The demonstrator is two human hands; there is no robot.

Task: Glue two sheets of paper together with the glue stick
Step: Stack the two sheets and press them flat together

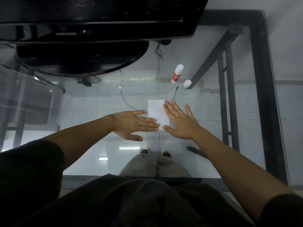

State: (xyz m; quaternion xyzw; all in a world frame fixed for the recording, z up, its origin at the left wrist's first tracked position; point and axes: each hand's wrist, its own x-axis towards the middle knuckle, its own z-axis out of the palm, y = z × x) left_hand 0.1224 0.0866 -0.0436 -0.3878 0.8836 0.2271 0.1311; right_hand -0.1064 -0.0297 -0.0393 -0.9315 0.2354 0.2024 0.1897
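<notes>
A glass tabletop (205,161) with a black frame carries white paper (157,112) at mid-frame. Above it lie a red-and-white glue stick (176,74), its white cap (187,83) just right, and a black monitor base (78,58) at upper left.

Paper (157,112) partly covered by both hands; can't tell one sheet or two. Glue stick (177,73) label too small to read. Monitor (98,17) cropped at top edge.

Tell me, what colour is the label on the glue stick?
Red with white lettering, on the white glue stick, seen in the head view.
</notes>
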